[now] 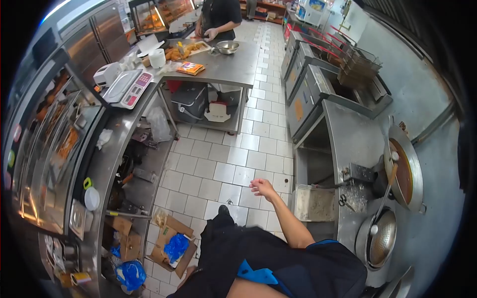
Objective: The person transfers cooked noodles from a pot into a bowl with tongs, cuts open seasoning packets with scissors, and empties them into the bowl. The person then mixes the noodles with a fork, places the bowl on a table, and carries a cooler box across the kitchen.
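My right hand (262,188) hangs over the tiled floor in front of my body, its fingers loosely bent and apart. It holds nothing and touches nothing. At the bottom edge, a bare forearm (254,289) comes out of a dark sleeve with blue trim. A small patch of my left hand (189,274) shows beside my dark clothing, near an open cardboard box (188,229) with blue plastic in it. The fingers of that hand are hidden. One dark shoe (224,210) points forward on the white tiles (208,169).
A steel counter (233,64) ahead carries fried food (186,50), a metal bowl (227,47) and a scale (130,88). A person (218,20) stands behind it. Fryers with baskets (358,67) line the right, then a large wok (415,169) and a strainer (382,238). Display cases (54,139) stand left.
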The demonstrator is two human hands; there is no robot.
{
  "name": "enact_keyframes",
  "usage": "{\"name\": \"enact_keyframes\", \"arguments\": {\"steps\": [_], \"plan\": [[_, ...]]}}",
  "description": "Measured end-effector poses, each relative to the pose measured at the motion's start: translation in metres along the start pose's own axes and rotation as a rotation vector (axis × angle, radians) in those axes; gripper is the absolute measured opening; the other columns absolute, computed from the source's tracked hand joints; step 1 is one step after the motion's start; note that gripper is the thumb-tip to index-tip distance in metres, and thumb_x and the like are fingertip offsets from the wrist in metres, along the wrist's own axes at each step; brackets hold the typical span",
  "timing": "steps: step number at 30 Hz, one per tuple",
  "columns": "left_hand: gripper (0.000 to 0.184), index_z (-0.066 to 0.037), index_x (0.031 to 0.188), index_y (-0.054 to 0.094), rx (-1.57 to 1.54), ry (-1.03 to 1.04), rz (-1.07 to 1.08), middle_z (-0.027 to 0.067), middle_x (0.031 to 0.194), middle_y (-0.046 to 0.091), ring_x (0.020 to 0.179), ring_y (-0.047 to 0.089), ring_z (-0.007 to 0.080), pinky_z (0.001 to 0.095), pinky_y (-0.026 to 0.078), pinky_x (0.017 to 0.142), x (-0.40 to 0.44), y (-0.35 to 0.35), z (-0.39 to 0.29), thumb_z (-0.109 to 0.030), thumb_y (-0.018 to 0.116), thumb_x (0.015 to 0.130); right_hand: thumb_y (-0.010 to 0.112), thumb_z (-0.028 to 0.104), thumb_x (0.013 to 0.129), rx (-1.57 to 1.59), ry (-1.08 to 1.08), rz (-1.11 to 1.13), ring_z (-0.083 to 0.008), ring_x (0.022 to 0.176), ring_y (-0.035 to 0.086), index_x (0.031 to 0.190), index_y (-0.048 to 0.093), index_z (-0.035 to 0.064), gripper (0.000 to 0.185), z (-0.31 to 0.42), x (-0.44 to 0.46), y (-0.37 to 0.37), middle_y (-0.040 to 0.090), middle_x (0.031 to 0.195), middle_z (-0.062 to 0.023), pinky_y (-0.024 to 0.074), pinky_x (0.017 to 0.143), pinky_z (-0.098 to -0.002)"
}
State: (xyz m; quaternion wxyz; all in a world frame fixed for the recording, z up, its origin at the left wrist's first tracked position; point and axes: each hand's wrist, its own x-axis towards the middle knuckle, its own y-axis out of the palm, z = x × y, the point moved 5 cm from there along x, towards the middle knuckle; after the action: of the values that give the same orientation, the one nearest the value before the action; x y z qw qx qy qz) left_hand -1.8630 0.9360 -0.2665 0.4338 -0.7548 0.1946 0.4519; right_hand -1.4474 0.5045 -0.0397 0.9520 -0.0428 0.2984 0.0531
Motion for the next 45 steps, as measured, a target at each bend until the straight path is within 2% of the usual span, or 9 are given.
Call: {"name": "enact_keyframes", "arguments": {"steps": [5,10,15,21,26,32,38,43,45], "plan": [[0.029,-0.004,0.073,0.068,0.080,0.317,-0.316,0.0143,0.076,0.068,0.070,0.068,0.0229,0.0391,0.052,0.058,0.139,-0.175,-0.169,-0.022,0.050,0.086,0.052,0.021,0.098,0.069,0.147,0.118,-0.0147,0.088,0.063,0.119,0.058,0.0078,0.025,0.060,0.073,-0.004,0.066,0.109,-0.0038,0.0536,0.075,-0.0339],[0.020,-0.002,0.103,0.063,-0.927,0.167,-0.367,0.0097,0.084,0.070,0.072,0.066,0.0161,0.0312,0.052,0.056,0.204,-0.379,-0.301,-0.012,0.050,0.090,0.056,0.037,0.098,0.105,-0.079,0.199,-0.0137,0.079,0.063,0.119,0.058,0.0082,0.035,0.215,0.221,-0.031,0.067,0.095,-0.0039,0.0543,0.070,-0.0322],[0.018,-0.005,0.108,0.060,-1.069,0.163,-0.592,0.0095,0.093,0.070,0.075,0.067,0.0151,0.0259,0.051,0.058,0.213,-0.490,-0.386,-0.017,0.055,0.095,0.055,0.035,0.098,0.033,-0.240,0.219,-0.0128,0.077,0.063,0.127,0.049,0.0086,0.040,0.386,0.443,-0.042,0.067,0.099,-0.0066,0.0528,0.065,-0.0301],[0.026,-0.008,0.118,0.056,-1.517,-0.241,-0.462,0.0113,0.105,0.069,0.085,0.068,0.0216,0.0303,0.051,0.058,0.194,-0.418,-0.397,-0.023,0.054,0.096,0.048,0.038,0.099,0.291,-0.142,-0.002,-0.0150,0.063,0.061,0.126,0.044,0.0048,0.044,0.554,0.679,-0.050,0.068,0.087,-0.0112,0.0523,0.051,-0.0334],[0.029,-0.008,0.120,0.056,-1.614,-0.544,-0.446,0.0118,0.108,0.069,0.089,0.068,0.0234,0.0323,0.051,0.063,0.153,-0.388,-0.453,-0.022,0.053,0.096,0.046,0.031,0.096,0.231,-0.086,-0.137,-0.0176,0.059,0.062,0.112,0.053,-0.0008,0.036,0.606,0.758,-0.045,0.067,0.081,-0.0145,0.0538,0.050,-0.0338],[0.028,-0.006,0.110,0.061,-1.442,-0.176,-0.671,0.0075,0.100,0.069,0.085,0.065,0.0134,0.0260,0.049,0.064,0.173,-0.514,-0.545,-0.030,0.057,0.097,0.044,0.015,0.089,-0.120,-0.333,0.027,-0.0200,0.054,0.063,0.097,0.057,-0.0042,0.024,0.605,0.652,-0.064,0.062,0.068,-0.0148,0.0537,0.048,-0.0335],[0.059,-0.008,0.147,0.028,-1.853,0.562,-0.392,0.0157,0.123,0.058,0.109,0.062,0.0272,0.0416,0.055,0.087,0.137,-0.720,-0.692,-0.039,0.048,0.101,0.047,0.016,0.085,-0.648,-0.235,0.487,-0.0236,0.048,0.064,0.083,0.058,-0.0097,0.028,0.564,0.538,-0.014,0.062,0.060,-0.0160,0.0498,0.042,-0.0329],[0.054,-0.005,0.143,0.029,-1.949,0.387,-0.507,0.0173,0.131,0.052,0.115,0.059,0.0293,0.0467,0.055,0.089,0.129,-0.705,-0.672,-0.031,0.050,0.100,0.051,0.027,0.090,-0.852,-0.324,0.770,-0.0320,0.063,0.069,0.100,0.055,-0.0091,0.038,0.539,0.492,0.042,0.063,0.067,-0.0217,0.0535,0.055,-0.0404],[0.049,-0.005,0.140,0.032,-1.997,0.350,-0.665,0.0168,0.130,0.053,0.113,0.060,0.0281,0.0473,0.057,0.087,0.118,-0.697,-0.662,-0.028,0.049,0.100,0.051,0.044,0.093,-0.905,-0.633,0.634,-0.0394,0.078,0.068,0.118,0.046,-0.0080,0.058,0.555,0.459,0.052,0.064,0.075,-0.0262,0.0526,0.072,-0.0473]]}}
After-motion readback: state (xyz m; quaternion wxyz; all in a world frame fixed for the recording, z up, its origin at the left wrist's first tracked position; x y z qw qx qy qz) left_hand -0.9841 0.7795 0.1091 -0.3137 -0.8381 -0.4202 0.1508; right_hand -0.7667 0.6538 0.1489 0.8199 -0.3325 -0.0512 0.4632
